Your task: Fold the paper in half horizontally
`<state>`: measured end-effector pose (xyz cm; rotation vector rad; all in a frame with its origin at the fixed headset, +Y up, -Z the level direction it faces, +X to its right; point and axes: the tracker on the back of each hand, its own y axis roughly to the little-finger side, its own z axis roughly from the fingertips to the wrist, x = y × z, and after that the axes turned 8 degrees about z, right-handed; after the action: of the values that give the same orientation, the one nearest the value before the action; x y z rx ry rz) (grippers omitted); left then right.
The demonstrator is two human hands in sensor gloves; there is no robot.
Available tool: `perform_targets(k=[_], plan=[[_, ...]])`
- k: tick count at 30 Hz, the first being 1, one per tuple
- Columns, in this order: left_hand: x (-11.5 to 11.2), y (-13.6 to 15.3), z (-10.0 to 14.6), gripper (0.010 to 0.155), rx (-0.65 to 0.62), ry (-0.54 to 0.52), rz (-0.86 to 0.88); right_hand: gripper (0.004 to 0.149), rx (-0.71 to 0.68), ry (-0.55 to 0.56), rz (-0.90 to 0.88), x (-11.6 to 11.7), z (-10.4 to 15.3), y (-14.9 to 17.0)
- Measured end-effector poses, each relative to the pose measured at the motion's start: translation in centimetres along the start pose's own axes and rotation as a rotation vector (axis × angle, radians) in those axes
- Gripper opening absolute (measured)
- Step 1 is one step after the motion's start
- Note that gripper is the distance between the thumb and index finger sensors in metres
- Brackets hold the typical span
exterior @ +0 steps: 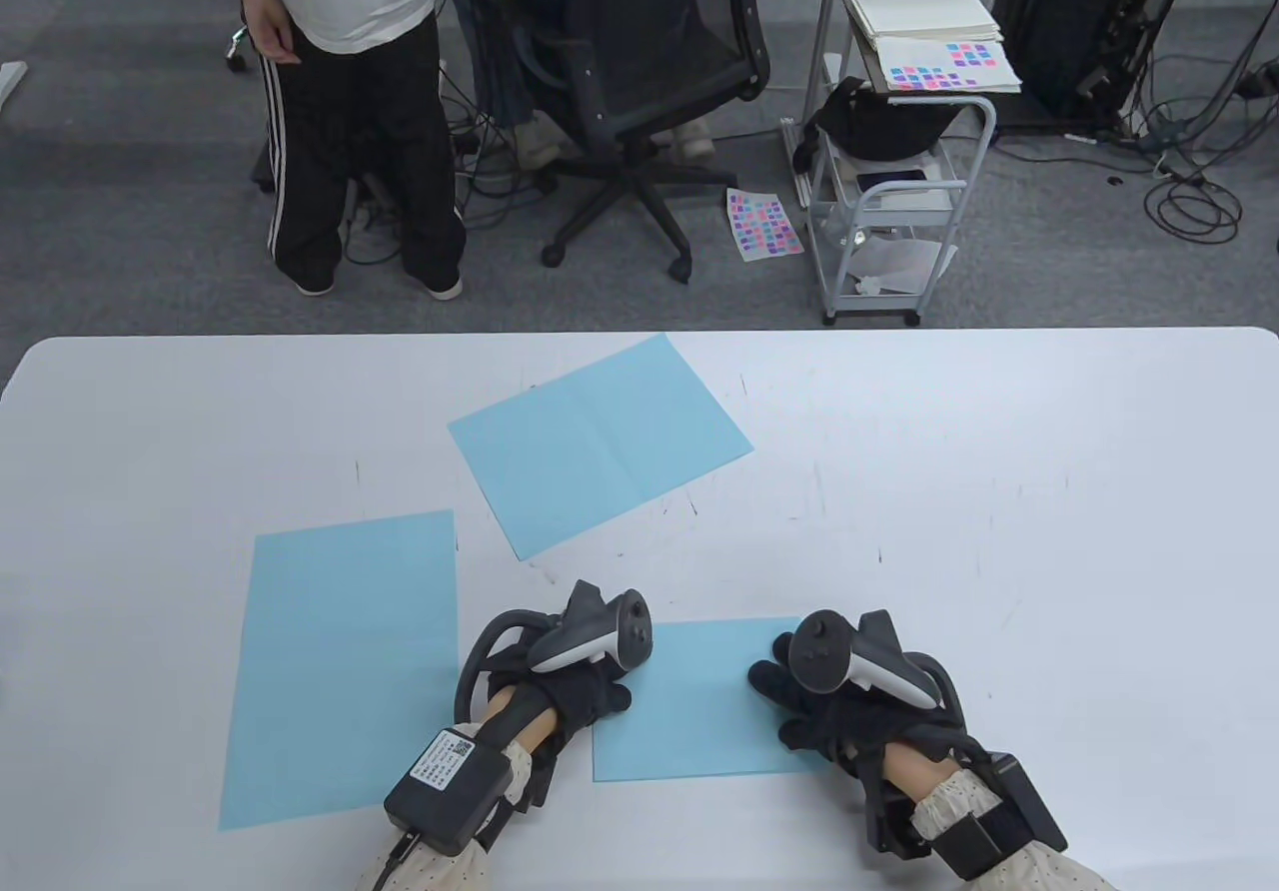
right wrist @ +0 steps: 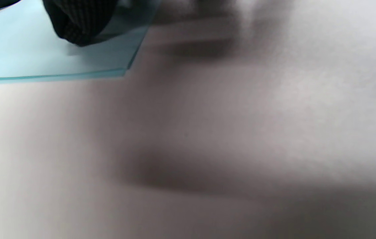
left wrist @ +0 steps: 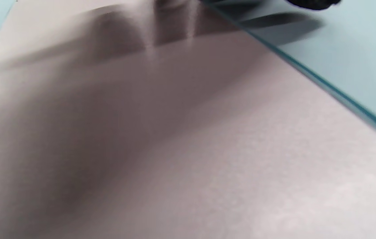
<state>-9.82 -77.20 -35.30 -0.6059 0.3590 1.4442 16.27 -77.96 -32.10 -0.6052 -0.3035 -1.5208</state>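
- The folded light-blue paper (exterior: 699,701) lies flat on the white table (exterior: 999,491) near its front edge, about midway along it, between the two hands; the right wrist view shows two stacked layers at its corner (right wrist: 126,69).
- The left hand (exterior: 580,686) comes in from the front edge, forearm angled up and to the right. It rests on the folded paper's left edge with the palm down; its fingers are hidden under the tracker (exterior: 600,631), so whether they are flat or curled cannot be told. Only a dark fingertip (left wrist: 312,3) shows at the top of the left wrist view, above the paper.
- The right hand (exterior: 829,711) comes in from the front right, forearm angled up and to the left. Its gloved fingers (exterior: 769,676) are spread flat and press down on the paper's right part, grasping nothing. In the right wrist view one fingertip (right wrist: 78,23) sits on the paper close to the corner.
- A tracker (exterior: 839,656) sits on the back of the right hand, and a black box (exterior: 445,786) is strapped to the left forearm.
- A larger unfolded blue sheet (exterior: 340,666) lies just left of the left hand, toward the table's front-left.
- A third blue sheet (exterior: 600,442), turned at an angle and showing a faint crease, lies toward the table's rear edge, apart from the others.
- Beyond the table stand a person in black trousers (exterior: 350,132), an office chair (exterior: 639,82) and a white trolley (exterior: 899,192).
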Motion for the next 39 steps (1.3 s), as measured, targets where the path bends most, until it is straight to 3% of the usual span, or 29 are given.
perform_targets(k=[22, 30, 36, 39], plan=[[0.2, 2.6, 1.1, 0.065, 0.053, -0.012, 0.056, 0.065, -0.003, 0.0, -0.004, 0.1, 0.0, 0.0], [1.8, 3.3, 5.0, 0.07, 0.055, -0.298, 0.094, 0.065, -0.005, 0.0, -0.006, 0.0, 0.0, 0.0], [1.5, 4.4, 7.0, 0.074, 0.077, -0.535, 0.141, 0.065, -0.007, 0.001, -0.009, 0.0, -0.1, 0.0], [1.1, 5.0, 7.4, 0.075, 0.09, -0.573, 0.144, 0.065, -0.007, 0.001, -0.009, 0.0, -0.1, 0.0]])
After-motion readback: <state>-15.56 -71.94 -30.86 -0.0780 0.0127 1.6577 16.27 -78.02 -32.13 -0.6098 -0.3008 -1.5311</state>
